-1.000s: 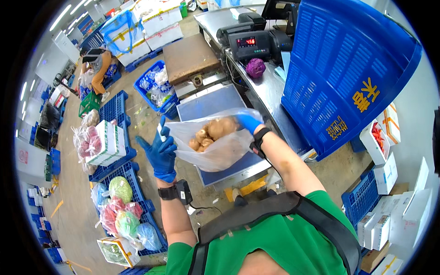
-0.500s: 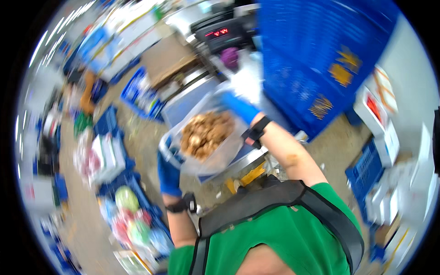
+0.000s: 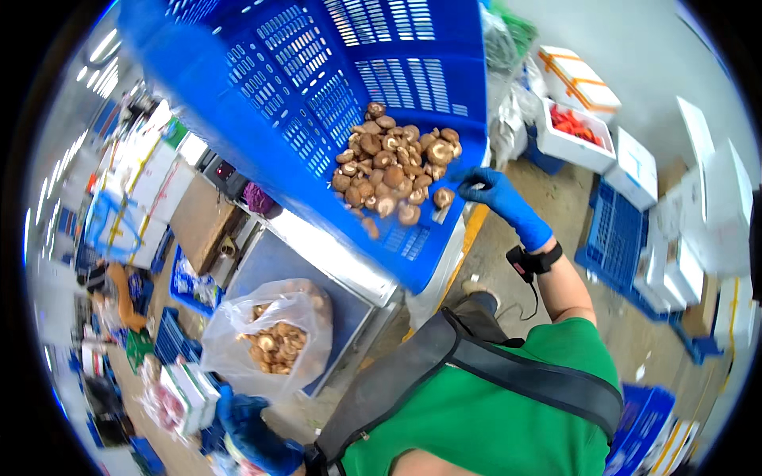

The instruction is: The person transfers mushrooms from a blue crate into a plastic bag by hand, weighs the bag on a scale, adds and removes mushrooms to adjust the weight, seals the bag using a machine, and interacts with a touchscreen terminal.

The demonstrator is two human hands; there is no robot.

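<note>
Turned away from the weighing spot toward a big blue perforated plastic crate (image 3: 333,87), tilted up and leaning over the steel counter (image 3: 317,274), where a second ago both hands were spreading the bag's mouth. Now split between two jobs: right hand (image 3: 494,193) in a blue glove, arm stretched out, fingers loosely curled at the edge of the heap of brown shiitake mushrooms (image 3: 393,174) lying in the crate's lower corner, touching or nearly touching one cap, nothing clearly gripped yet. Left hand (image 3: 246,424), also blue-gloved, low at the picture's bottom, closed on the lower edge of the clear plastic bag (image 3: 274,337), partly filled with the same mushrooms and resting on the blue-grey tray of the counter. Judged from this: more mushrooms wanted, bag not yet full enough.

Hard to make out: left fingers mostly hidden under the bag's folds, so exact grip unclear. Right fingertips small and partly behind a mushroom. Crate's upper part cut off by the frame. Stacked white foam boxes (image 3: 635,166) off to the right.
</note>
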